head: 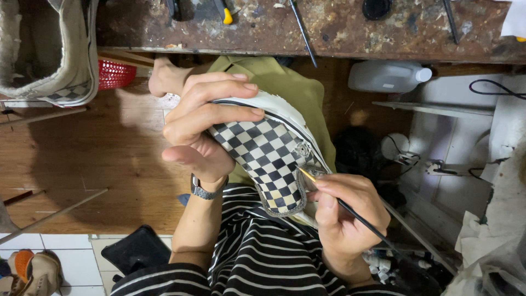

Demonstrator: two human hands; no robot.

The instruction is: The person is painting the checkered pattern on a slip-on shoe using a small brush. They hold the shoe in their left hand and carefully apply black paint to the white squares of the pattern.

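A scarred, paint-stained wooden surface (339, 27) spans the top, above a wood floor (98, 159) and white tiles. The left hand (205, 123) grips a checkered slip-on shoe (268, 159) over the lap, its long axis diagonal, toe toward lower right. The right hand (345, 211) pinches a thin brush (350, 211), tip touching the shoe.

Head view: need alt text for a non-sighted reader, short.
Seen from above, a person's left hand grips a black-and-white checkered slip-on shoe on their lap while the right hand touches a thin paintbrush to its edge. A stained workbench runs across the top, a second checkered shoe at upper left.
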